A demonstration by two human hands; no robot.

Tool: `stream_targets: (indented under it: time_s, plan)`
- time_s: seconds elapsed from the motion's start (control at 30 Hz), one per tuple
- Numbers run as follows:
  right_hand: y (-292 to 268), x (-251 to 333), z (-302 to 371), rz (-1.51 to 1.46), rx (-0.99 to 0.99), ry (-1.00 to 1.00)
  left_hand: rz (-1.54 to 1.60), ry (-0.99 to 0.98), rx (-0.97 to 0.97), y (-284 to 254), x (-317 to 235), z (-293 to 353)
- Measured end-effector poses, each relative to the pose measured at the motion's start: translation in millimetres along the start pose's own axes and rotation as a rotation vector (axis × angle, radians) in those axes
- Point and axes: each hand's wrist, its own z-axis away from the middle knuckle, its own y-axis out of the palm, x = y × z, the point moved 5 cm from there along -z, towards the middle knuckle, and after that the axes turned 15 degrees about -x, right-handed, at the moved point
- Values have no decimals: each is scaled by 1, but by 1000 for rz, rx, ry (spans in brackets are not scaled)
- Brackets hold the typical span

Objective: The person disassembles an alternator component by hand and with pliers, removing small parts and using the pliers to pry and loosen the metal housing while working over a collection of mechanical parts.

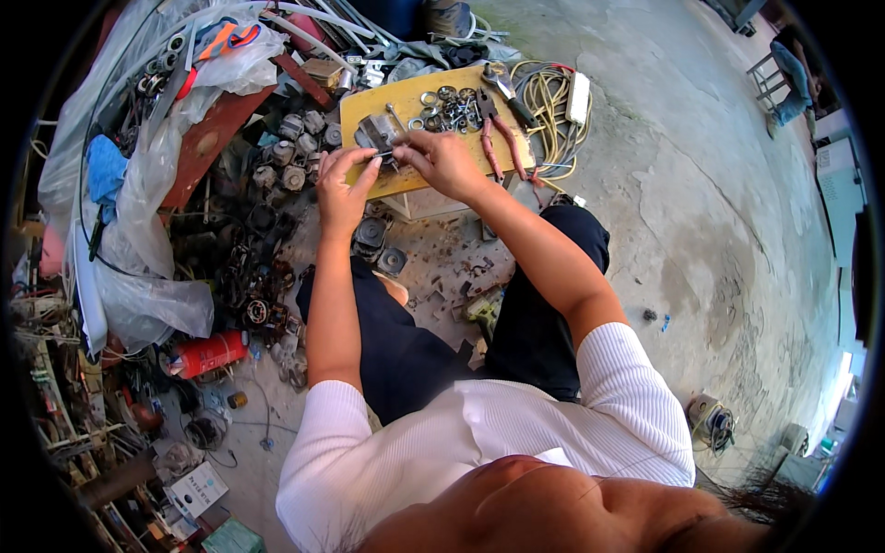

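My left hand (341, 189) and my right hand (447, 164) meet above the near left part of a small yellow table (364, 97). Between their fingertips is a small, thin metallic piece (383, 155), too small to name. My left thumb and forefinger pinch its left end; the right fingers are closed at its other side, their tips partly hidden. Just beyond lies a grey metal block (373, 129), with a bolt-like rod (395, 117) beside it. Farther right are several metal rings and small parts (452, 109), red-handled pliers (499, 138) and a black-handled tool (510, 95).
Coiled yellowish cable (544, 101) and a white power strip (578, 99) lie right of the table. Motor-like metal parts (293, 143) and plastic sheeting (147, 249) crowd the left, near a red cylinder (207, 355). A green tool (483, 311) lies between my legs. Another person (791, 78) is far right.
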Motion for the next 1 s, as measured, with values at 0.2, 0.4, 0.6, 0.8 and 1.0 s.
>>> stream_targets:
  time_s: [0.2, 0.4, 0.6, 0.8, 1.0]
  plan:
    - [0, -1, -2, 96, 22, -95, -15, 10, -14, -1, -2, -1]
    - [-3, 5, -3, 33, 13, -28, -30, 77, 12, 0, -7, -2]
    - [-6, 10, -3, 173, 43, -136, -50, 106, 11, -2, -7, -1]
    - [-7, 12, -1, 200, 18, -137, -34, 86, 12, -1, -5, -1]
    - [-6, 9, 0, 203, 7, -137, -23, 65, 18, -1, -7, -2]
